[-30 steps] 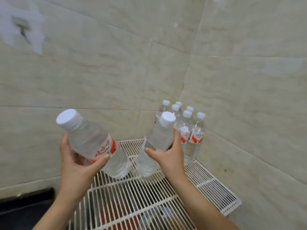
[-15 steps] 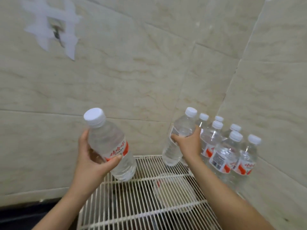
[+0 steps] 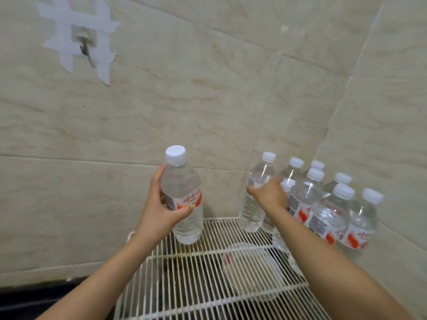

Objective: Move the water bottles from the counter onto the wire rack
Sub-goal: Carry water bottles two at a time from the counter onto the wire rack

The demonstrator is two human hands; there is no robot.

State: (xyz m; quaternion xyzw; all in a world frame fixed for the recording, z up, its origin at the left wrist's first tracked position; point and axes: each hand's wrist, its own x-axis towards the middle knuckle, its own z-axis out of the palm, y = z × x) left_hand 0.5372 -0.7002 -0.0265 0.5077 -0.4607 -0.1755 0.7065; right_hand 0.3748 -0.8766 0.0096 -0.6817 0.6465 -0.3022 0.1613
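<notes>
On rack (image 3: pixel 203 278), seven bottles (image 3: pixel 328 218), eighth (image 3: pixel 182 188) in left hand (image 3: pixel 159 213)

Soft, even indoor light with faint shadows; wide-angle bending at the edges, slight blur throughout.

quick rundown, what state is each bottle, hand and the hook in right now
left bottle: capped, nearly upright, gripped by left hand
right bottle: capped, upright, gripped by right hand, base at wire rack
standing bottles: capped, upright, clustered at right
wall hook: taped on, nothing hanging
</notes>
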